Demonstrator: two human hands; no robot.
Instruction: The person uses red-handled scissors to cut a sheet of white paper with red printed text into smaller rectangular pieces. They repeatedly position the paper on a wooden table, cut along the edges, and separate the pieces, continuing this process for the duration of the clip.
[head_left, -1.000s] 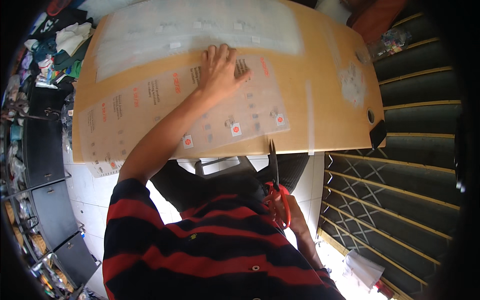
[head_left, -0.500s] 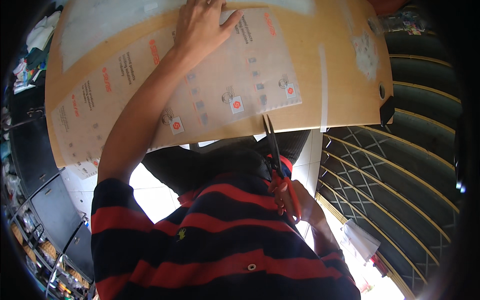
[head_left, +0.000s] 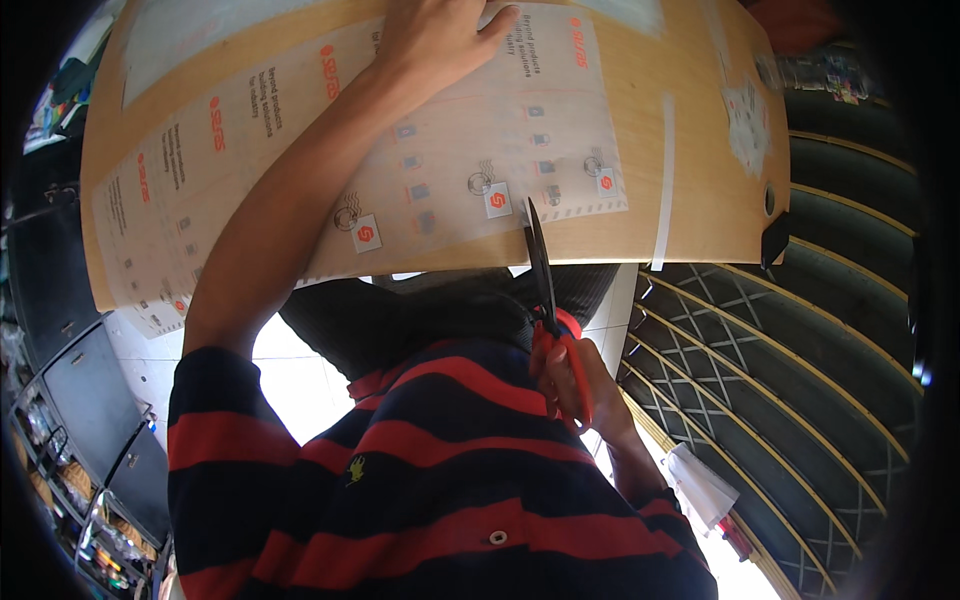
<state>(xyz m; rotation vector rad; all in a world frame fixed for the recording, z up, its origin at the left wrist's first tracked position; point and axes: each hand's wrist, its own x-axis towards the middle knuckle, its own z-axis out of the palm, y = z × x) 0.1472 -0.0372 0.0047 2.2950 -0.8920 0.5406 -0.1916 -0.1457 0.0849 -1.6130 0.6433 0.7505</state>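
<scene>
A translucent plastic sheet (head_left: 450,150) with red and black print lies over a tan board-like tabletop (head_left: 715,215). My left hand (head_left: 440,40) rests on the sheet's far part, thumb spread out; its fingertips run off the upper edge of the picture. In my right hand (head_left: 600,390), close to my body, is a pair of scissors (head_left: 540,260) with red handles and dark blades. The blades point away from me and lie nearly together. Their tip overlaps the near edge of the sheet; whether it touches the plastic I cannot tell.
A pale tape strip (head_left: 664,190) runs across the board's right side. Further right stands a folding metal gate (head_left: 790,330) with yellowish bars. Dark cabinets (head_left: 95,390) and cluttered shelves line the left. Pale floor tiles show below the board.
The scissor blades have come closer together and their tip has moved forward over the sheet's edge. My left hand stays on the sheet; the whole view has shifted slightly.
</scene>
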